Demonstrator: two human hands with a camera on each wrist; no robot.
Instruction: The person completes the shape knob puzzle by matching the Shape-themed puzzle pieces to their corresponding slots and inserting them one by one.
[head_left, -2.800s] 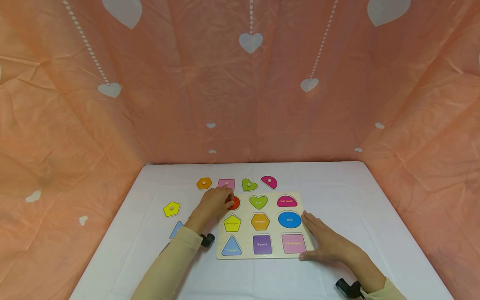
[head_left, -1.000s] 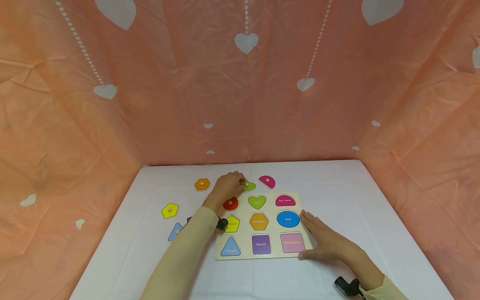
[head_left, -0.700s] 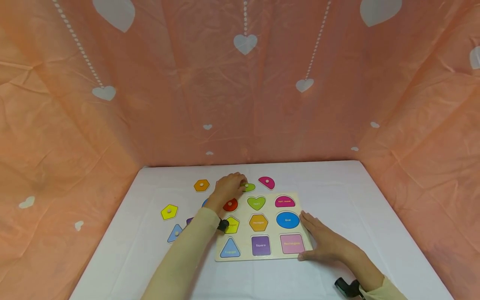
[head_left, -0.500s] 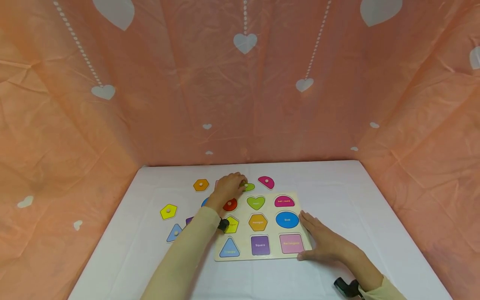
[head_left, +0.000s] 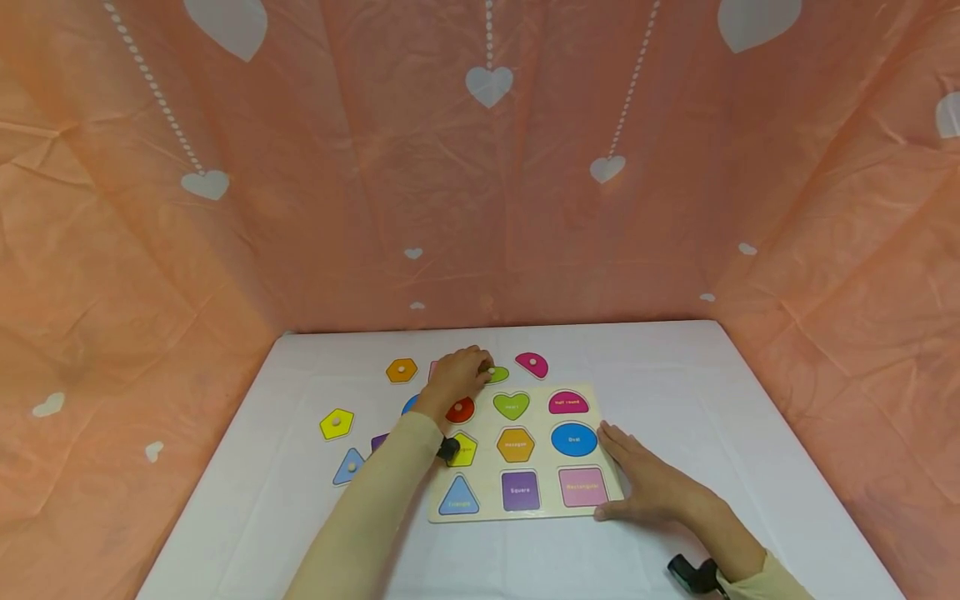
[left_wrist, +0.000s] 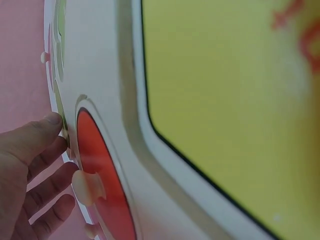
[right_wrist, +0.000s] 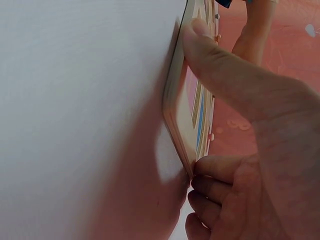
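The wooden shape puzzle board lies flat, with printed, coloured shapes in rows. Beyond its far edge, my left hand has its thumb and forefinger at the green heart piece, pinching its left side. The hand covers that part of the heart. In the left wrist view, the red circle piece sits in the board with its knob up, close under my other fingers. My right hand holds the board's near right corner. Its thumb lies on the near edge and its fingers against the right side.
Loose knobbed pieces lie around the board: a pink half round, an orange hexagon, a yellow pentagon and a blue triangle. My left arm partly hides a purple piece, a blue piece and a pink rectangle.
My left hand has moved from the red circle, up and right to the green heart, and has stayed there over the last second. My right hand has kept its place on the board.
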